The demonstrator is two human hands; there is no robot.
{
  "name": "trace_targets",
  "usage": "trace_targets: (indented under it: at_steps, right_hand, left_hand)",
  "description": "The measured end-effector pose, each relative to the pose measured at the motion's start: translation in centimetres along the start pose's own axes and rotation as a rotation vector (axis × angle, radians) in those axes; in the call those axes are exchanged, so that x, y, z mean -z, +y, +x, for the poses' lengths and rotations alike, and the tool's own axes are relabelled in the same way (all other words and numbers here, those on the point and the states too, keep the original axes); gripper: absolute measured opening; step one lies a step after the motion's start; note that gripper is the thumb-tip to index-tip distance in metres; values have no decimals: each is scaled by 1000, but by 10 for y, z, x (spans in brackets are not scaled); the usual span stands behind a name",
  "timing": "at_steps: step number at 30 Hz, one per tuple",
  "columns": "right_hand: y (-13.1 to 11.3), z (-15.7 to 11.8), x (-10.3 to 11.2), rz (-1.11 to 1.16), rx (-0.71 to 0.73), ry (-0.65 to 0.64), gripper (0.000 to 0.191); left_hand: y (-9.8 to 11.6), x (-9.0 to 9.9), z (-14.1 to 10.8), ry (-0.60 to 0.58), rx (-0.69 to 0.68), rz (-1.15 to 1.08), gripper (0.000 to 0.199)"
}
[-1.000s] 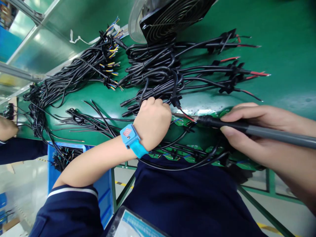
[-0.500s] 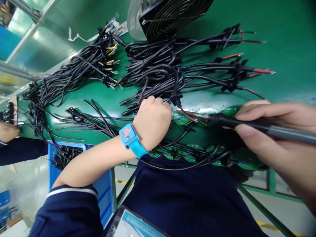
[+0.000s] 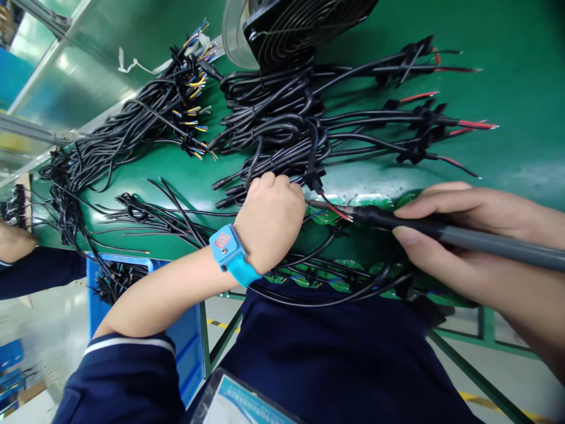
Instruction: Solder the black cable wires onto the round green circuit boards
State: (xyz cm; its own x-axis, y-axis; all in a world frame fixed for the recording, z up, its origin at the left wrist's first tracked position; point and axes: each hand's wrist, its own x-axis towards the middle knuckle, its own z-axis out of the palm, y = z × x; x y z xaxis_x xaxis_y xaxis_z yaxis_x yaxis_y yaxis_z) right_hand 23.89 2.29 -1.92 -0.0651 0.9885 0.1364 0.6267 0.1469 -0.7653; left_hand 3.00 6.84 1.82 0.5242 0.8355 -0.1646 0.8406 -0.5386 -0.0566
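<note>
My right hand (image 3: 459, 235) grips a soldering iron (image 3: 410, 222) like a pen, its metal shaft pointing left. The iron's tip reaches close to the knuckles of my left hand (image 3: 272, 221); whether it touches anything there I cannot tell. Curled closed with its back to me, my left hand hides whatever lies in its fingers. A blue wrist strap (image 3: 230, 247) is on that wrist. Just right of it, a black cable end (image 3: 314, 180) with red and black wires (image 3: 334, 206) crosses over the iron's shaft. Green circuit boards (image 3: 373, 202) lie behind and below the iron.
Coiled black cables (image 3: 273, 132) are heaped behind my left hand, below a black fan (image 3: 309, 29). More cable bundles (image 3: 132, 129) lie to the left. A blue bin (image 3: 185, 353) stands under the table edge. Another person's hand (image 3: 15, 242) is at far left.
The soldering iron and my right hand have shifted left, bringing the tip nearer my left hand. My left hand stays almost in place. The whole view has shifted slightly.
</note>
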Motion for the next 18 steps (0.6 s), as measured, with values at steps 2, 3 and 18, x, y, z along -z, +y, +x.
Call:
trace_targets:
  at_steps: [2, 3, 18]
  right_hand:
    - [2, 0, -2, -13, 66, 35, 32]
    - [3, -1, -2, -7, 88, 44, 31]
    - [-3, 0, 8, 452, 7, 63, 20]
  left_hand:
    - [0, 0, 0, 1, 0, 11, 24]
    - [0, 0, 0, 1, -1, 16, 24]
    - [0, 0, 0, -13, 24, 0, 22]
